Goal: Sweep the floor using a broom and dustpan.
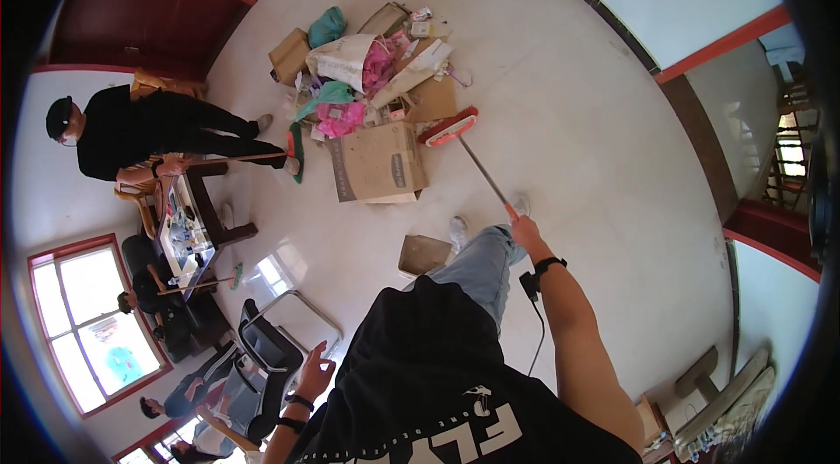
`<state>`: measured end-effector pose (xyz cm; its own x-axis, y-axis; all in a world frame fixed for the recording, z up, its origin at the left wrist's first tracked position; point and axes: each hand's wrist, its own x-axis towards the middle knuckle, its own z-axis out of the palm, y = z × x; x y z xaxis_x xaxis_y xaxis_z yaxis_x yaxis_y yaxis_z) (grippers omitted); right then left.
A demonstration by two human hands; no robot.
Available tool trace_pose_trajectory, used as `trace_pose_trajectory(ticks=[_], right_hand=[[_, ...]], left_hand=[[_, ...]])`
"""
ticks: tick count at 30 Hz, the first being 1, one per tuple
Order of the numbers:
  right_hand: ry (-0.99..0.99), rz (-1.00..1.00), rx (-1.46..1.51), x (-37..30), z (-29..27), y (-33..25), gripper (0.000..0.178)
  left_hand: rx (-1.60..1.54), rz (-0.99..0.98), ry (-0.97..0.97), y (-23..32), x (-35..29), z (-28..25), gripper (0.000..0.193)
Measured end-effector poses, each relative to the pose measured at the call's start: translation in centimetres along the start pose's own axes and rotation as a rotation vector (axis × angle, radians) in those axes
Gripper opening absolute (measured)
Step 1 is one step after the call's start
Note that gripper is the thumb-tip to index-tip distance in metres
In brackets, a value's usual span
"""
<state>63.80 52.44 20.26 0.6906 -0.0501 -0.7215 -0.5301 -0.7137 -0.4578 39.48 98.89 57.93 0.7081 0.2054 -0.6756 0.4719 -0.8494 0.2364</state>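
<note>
My right hand [525,232] is wrapped round the orange grip of a broom [484,171]. The broom's red and white head rests on the floor against the right edge of a rubbish heap. In that heap are a large flattened cardboard box [378,165], a white sack [339,59], pink plastic bags [339,120], a teal bag [326,27] and more cardboard. My left hand [315,373] is raised at my side near a black chair, its fingers apart and nothing in it. A small open cardboard box [425,255] lies beside my feet.
Left of the heap, a person in black [122,136] holds a green broom [298,153]. A low table [188,232] with objects stands behind them. Other people sit at lower left, near a black chair [267,341]. A wall and doorway [691,114] border the right; planks [726,403] lie lower right.
</note>
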Motion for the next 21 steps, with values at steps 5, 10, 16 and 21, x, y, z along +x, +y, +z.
trace_pose_trajectory(ticks=[5,10,16,21], right_hand=[[-0.076,0.061,0.005,-4.2,2.3,6.9,0.046],[-0.124,0.161,0.001,-9.5,4.0,12.0,0.040],[-0.119,0.105,-0.079,-8.5,4.2,10.9,0.037],[-0.131,-0.146,-0.128,-4.8,3.5,4.2,0.042]], left_hand=[[-0.060,-0.013,-0.027,-2.1,2.1,1.0,0.053],[-0.098,-0.002,-0.013,-2.0,2.4,1.9,0.051],[-0.124,-0.060,0.003,-1.8,2.0,2.0,0.050],[-0.008,-0.020,0.115,-2.8,-0.6,3.5,0.051]])
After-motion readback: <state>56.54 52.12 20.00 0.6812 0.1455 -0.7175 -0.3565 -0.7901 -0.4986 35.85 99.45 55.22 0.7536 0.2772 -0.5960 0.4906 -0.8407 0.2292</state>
